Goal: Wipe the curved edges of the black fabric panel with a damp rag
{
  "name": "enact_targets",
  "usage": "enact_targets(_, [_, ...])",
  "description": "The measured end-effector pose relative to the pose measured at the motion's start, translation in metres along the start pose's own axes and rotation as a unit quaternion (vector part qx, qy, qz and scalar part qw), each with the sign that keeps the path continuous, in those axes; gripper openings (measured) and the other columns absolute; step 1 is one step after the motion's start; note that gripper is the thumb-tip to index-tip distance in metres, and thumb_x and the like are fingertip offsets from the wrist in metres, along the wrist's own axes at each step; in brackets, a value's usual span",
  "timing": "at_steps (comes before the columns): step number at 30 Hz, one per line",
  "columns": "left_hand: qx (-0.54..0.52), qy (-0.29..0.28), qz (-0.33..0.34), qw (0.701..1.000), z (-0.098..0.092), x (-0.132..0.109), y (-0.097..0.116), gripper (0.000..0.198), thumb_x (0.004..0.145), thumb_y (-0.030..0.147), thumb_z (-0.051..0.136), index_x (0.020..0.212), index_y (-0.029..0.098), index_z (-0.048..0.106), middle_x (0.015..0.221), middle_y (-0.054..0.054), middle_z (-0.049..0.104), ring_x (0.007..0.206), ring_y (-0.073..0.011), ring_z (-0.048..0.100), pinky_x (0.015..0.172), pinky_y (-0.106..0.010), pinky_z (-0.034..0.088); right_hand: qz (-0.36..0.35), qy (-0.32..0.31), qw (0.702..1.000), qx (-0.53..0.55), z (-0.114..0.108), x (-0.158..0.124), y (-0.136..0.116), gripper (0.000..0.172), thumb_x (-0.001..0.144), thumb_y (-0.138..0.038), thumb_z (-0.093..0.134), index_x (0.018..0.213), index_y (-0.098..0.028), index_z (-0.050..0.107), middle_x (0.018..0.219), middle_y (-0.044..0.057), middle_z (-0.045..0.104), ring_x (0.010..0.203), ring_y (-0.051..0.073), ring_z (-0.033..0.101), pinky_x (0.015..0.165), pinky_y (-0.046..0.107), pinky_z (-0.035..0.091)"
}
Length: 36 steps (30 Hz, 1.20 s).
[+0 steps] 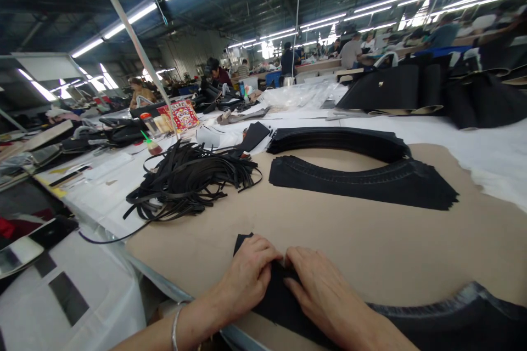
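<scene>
My left hand [252, 271] is closed, fingers curled over and thumb tucked in, pinching the upper edge of a black piece [284, 304]. My right hand [323, 285] grips the same edge just beside it, fingers bent together, thumb a little apart with the black material between. The two sets of fingertips nearly meet; I cannot tell whether they touch, or whether the edge is folded there.

The piece lies under both hands: one corner pokes out at eleven o'clock of my left fingers, and the rest runs down between my wrists towards five. Beneath it is a tan sheet [329, 236]. From my fingers, a curved black panel [457, 312] sits near four o'clock, a stack of black panels [358, 184] at one, and a tangle of black strips [189, 178] between ten and eleven.
</scene>
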<state>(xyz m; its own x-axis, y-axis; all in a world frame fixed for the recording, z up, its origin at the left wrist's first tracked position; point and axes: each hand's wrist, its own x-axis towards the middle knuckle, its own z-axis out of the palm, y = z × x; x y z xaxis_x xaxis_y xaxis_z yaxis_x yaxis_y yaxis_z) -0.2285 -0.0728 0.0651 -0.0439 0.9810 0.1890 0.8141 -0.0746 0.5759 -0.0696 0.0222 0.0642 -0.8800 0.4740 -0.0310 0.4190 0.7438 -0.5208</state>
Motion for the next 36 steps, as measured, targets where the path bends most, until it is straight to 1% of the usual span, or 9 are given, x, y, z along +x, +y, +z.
enact_targets(4, [0.006,-0.031,-0.006,0.999,0.0,0.001,0.007,0.033,0.076,0.0,0.054,0.097,0.021,0.068,0.094,-0.002,0.064,0.096,-0.0197,0.054,0.089,-0.034,0.041,0.007,-0.004,1.0,0.017,-0.002,0.0,0.001,0.015,0.086,-0.01,0.054,0.098,-0.018,0.06,0.098,0.006,0.064,0.095,0.025,0.057,0.086,0.04,0.04])
enact_targets(6, [0.01,-0.036,-0.006,0.999,0.001,0.003,0.008,0.035,0.075,-0.002,0.053,0.096,0.021,0.069,0.094,-0.002,0.064,0.096,-0.0196,0.053,0.089,-0.034,0.041,0.014,-0.006,1.0,0.021,-0.002,0.0,0.001,0.015,0.086,-0.011,0.055,0.098,-0.018,0.06,0.098,0.007,0.064,0.094,0.025,0.058,0.084,0.039,0.04])
enact_targets(12, [0.016,-0.04,0.0,0.999,0.005,0.007,0.007,0.042,0.079,-0.005,0.046,0.096,0.023,0.072,0.09,-0.002,0.063,0.091,-0.0178,0.054,0.084,-0.031,0.043,0.016,-0.012,0.999,0.03,-0.005,-0.006,0.006,0.014,0.085,-0.009,0.055,0.095,-0.019,0.059,0.095,0.005,0.064,0.089,0.023,0.058,0.078,0.035,0.039])
enact_targets(17, [0.03,-0.035,0.016,0.999,0.006,0.004,0.007,0.039,0.081,-0.003,0.046,0.093,0.022,0.073,0.089,-0.003,0.062,0.089,-0.0174,0.055,0.078,-0.028,0.045,0.025,-0.008,0.998,0.065,-0.01,-0.012,0.01,0.013,0.082,-0.01,0.056,0.089,-0.02,0.058,0.088,0.002,0.063,0.084,0.021,0.057,0.073,0.032,0.037])
enact_targets(22, [0.024,-0.037,0.028,0.999,0.007,0.003,0.004,0.038,0.082,-0.002,0.047,0.094,0.021,0.074,0.088,-0.003,0.064,0.086,-0.0166,0.058,0.076,-0.026,0.046,0.023,-0.013,0.996,0.079,-0.01,-0.017,0.012,0.016,0.081,-0.007,0.055,0.089,-0.02,0.058,0.09,0.002,0.062,0.086,0.02,0.056,0.076,0.032,0.038])
enact_targets(26, [0.019,-0.042,0.031,0.998,0.007,0.002,0.001,0.039,0.082,-0.002,0.049,0.098,0.022,0.074,0.089,-0.003,0.065,0.086,-0.0161,0.058,0.076,-0.025,0.046,0.019,-0.013,0.996,0.09,-0.009,-0.021,0.016,0.016,0.081,-0.006,0.055,0.089,-0.02,0.058,0.09,0.002,0.061,0.084,0.019,0.056,0.075,0.032,0.039])
enact_targets(32, [0.028,-0.05,0.033,0.998,0.006,0.0,0.003,0.04,0.083,-0.003,0.048,0.101,0.023,0.073,0.091,-0.003,0.064,0.088,-0.0161,0.058,0.077,-0.025,0.046,0.014,-0.019,0.994,0.103,-0.007,-0.025,0.021,0.016,0.085,-0.006,0.052,0.089,-0.02,0.057,0.093,0.002,0.059,0.085,0.018,0.055,0.076,0.032,0.04])
enact_targets(36, [0.06,-0.053,0.053,0.995,0.007,-0.002,0.005,0.038,0.089,0.002,0.045,0.104,0.026,0.071,0.091,-0.002,0.063,0.087,-0.0165,0.056,0.075,-0.026,0.046,-0.001,-0.024,0.994,0.108,-0.008,-0.028,0.023,0.017,0.087,-0.005,0.049,0.09,-0.02,0.057,0.095,0.003,0.058,0.086,0.018,0.056,0.077,0.032,0.042])
